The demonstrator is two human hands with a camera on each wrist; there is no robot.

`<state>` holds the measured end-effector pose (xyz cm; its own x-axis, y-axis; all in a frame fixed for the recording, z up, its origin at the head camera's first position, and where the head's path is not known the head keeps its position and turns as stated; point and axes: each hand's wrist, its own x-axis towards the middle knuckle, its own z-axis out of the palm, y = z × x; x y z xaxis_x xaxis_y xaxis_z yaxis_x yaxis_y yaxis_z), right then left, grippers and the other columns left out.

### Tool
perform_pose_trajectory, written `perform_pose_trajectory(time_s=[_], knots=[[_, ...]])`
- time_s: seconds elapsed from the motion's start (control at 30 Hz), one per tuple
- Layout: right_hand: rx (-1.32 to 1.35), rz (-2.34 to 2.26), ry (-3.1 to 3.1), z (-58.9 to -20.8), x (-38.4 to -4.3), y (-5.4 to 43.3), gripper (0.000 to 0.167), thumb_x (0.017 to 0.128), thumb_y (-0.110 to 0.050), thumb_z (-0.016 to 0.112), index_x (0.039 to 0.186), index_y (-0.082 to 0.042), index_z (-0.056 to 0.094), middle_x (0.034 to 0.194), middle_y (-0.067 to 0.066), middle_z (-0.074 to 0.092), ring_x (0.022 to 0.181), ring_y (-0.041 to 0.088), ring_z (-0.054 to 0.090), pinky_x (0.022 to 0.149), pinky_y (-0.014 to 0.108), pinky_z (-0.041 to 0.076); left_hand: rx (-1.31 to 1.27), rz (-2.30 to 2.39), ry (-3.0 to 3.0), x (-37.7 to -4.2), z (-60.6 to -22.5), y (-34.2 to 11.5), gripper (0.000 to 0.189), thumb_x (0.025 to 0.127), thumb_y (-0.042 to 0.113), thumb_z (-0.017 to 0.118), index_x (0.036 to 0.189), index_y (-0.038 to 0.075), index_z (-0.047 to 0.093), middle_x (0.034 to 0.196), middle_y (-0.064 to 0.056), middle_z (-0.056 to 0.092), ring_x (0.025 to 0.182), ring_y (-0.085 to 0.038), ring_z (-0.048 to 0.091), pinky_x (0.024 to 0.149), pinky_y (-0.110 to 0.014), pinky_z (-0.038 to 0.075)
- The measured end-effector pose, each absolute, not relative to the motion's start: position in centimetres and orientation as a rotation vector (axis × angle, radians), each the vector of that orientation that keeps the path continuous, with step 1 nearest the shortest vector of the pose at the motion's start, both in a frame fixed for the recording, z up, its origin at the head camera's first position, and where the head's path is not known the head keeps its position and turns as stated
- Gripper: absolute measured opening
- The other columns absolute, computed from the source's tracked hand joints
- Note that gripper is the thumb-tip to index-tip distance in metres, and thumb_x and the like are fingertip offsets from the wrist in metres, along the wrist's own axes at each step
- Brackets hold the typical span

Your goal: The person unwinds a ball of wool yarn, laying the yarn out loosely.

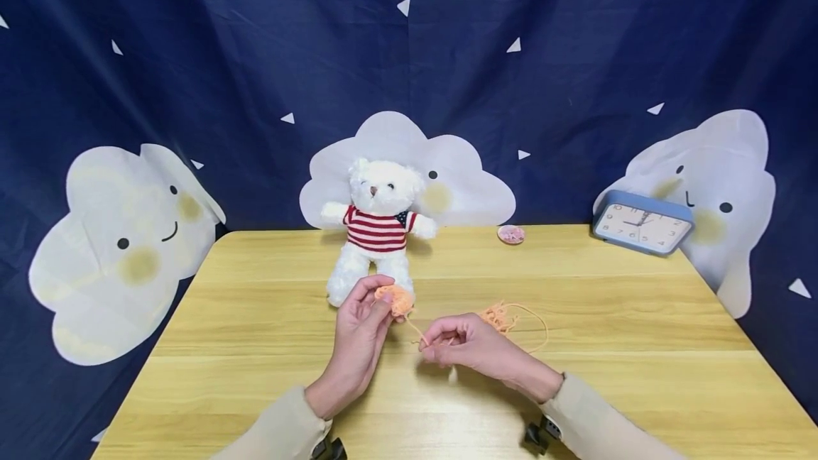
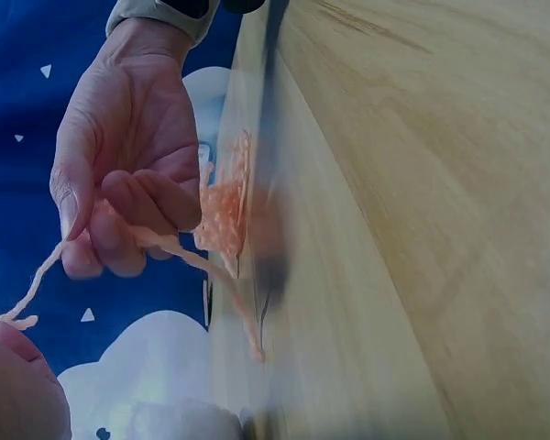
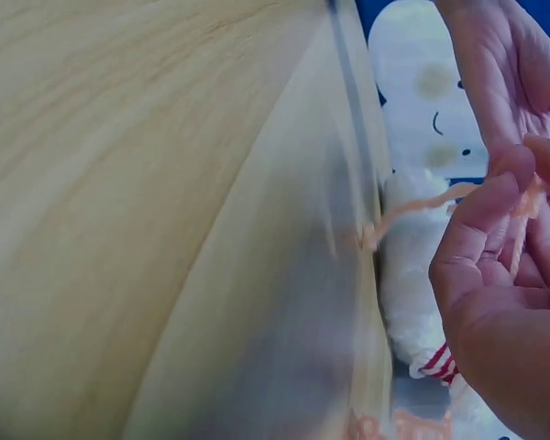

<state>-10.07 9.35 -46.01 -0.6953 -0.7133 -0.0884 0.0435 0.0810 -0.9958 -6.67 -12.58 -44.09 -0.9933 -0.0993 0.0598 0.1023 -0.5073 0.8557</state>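
My left hand [image 1: 363, 336] holds a small peach crocheted piece [image 1: 397, 299] between thumb and fingers, in front of the teddy bear's legs. From that piece a strand of peach yarn [image 1: 417, 331] runs to my right hand [image 1: 469, 348], which pinches it between thumb and fingertips. In the left wrist view a loose length of the yarn [image 2: 243, 316] dangles below the right hand [image 2: 133, 174]. Only part of the left hand [image 2: 23, 390] shows there. Behind the right hand, a crinkled heap of peach yarn [image 1: 498, 316] lies on the table, with a loop trailing to the right.
A white teddy bear [image 1: 377, 233] in a red-striped shirt sits at the back of the wooden table [image 1: 255, 375]. To its right lies a small round pink item [image 1: 511, 234]. A blue clock [image 1: 642, 222] stands at the back right corner, before a dark blue curtain [image 1: 575, 91].
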Motion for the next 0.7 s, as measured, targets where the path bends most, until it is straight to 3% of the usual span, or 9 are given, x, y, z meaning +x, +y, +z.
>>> perform_pose_trajectory(time_s=[0.23,0.37,0.57,0.7], knots=[[-0.687,-1.655,1.905,-45.3,-10.3,11.6,0.024,0.108,-0.018,0.072,0.111,0.007,0.073,0.099,0.028,0.072,0.082,0.019,0.068,0.075,0.029,0.06,0.034,-2.592,-1.498,-6.5,-44.3,-13.5,0.021,0.109,-0.008,0.057,0.129,-0.004,0.06,0.106,-0.006,0.063,0.089,-0.014,0.063,0.077,-0.026,0.061],[-0.684,-1.665,1.983,-44.9,-10.6,13.3,0.028,0.111,-0.019,0.067,0.111,0.009,0.073,0.1,0.027,0.072,0.082,0.017,0.067,0.074,0.029,0.059,0.045,-2.564,-1.519,-6.4,-44.4,-14.1,0.022,0.108,-0.008,0.059,0.129,-0.005,0.061,0.107,-0.005,0.065,0.087,-0.013,0.063,0.076,-0.027,0.062],[-0.585,-1.737,1.952,-44.3,-11.0,16.0,0.036,0.114,-0.02,0.062,0.116,0.015,0.068,0.097,0.023,0.072,0.078,0.012,0.063,0.059,0.02,0.051,0.058,-2.549,-1.531,-6.2,-44.5,-14.6,0.022,0.108,-0.008,0.059,0.129,-0.005,0.061,0.112,-0.006,0.065,0.087,-0.012,0.062,0.075,-0.026,0.061],[-0.569,-1.732,1.985,-44.2,-11.2,17.7,0.036,0.115,-0.02,0.059,0.116,0.016,0.067,0.096,0.019,0.071,0.08,0.013,0.064,0.064,0.025,0.058,0.042,-2.538,-1.54,-6.1,-44.7,-14.7,0.023,0.108,-0.009,0.058,0.13,-0.006,0.06,0.113,-0.006,0.063,0.088,-0.01,0.06,0.075,-0.023,0.059]])
